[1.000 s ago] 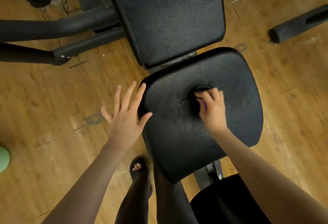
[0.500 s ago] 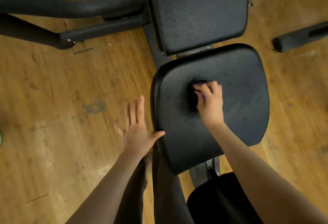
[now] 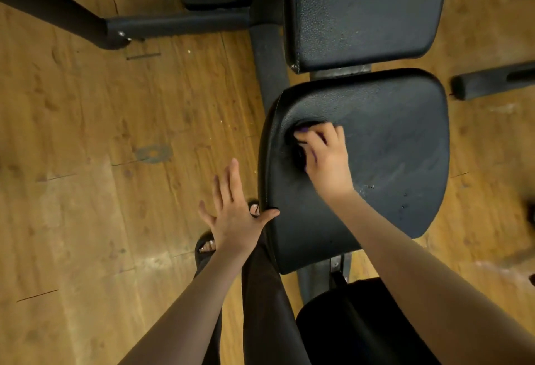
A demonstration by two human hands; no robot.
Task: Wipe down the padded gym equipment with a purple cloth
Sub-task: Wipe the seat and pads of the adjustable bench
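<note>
The right hand (image 3: 325,162) presses down on the left part of the black seat pad (image 3: 390,162), fingers curled over a bunched cloth (image 3: 301,152) of which only small purple bits show. The left hand (image 3: 234,214) is spread flat, holding nothing, its thumb touching the pad's left edge. To wipe well, keep firm pressure, overlap strokes out to the rim, then do the back pad (image 3: 362,8).
</note>
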